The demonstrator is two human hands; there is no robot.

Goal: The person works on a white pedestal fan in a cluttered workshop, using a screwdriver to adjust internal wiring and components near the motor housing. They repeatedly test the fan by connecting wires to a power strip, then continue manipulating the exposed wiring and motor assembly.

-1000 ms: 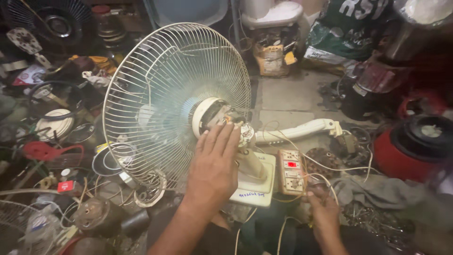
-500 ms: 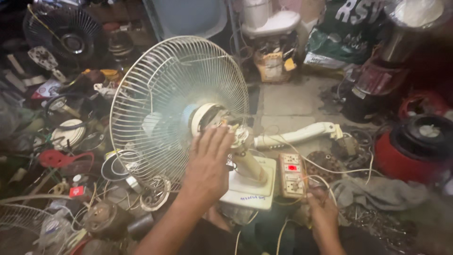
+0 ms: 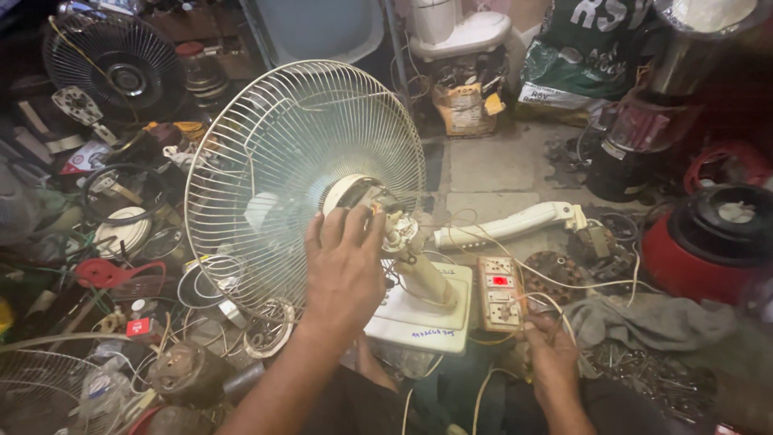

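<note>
While right fingers (image 3: 541, 329) pinch thin wire, left hand (image 3: 345, 262) spreads flat — open — on the round fan motor (image 3: 358, 196).

A big dark green bag (image 3: 592, 48) with white letters stands at the top right, by the wall. It has a white label strip (image 3: 551, 94) along its bottom edge. Left of it stands a torn brown cardboard box (image 3: 465, 103) with a small yellow patch on its side. A tiny red box (image 3: 138, 327) with a white mark lies low on the left, among the wires. On the brown switch board (image 3: 499, 293) a small red light (image 3: 500, 280) glows.
</note>
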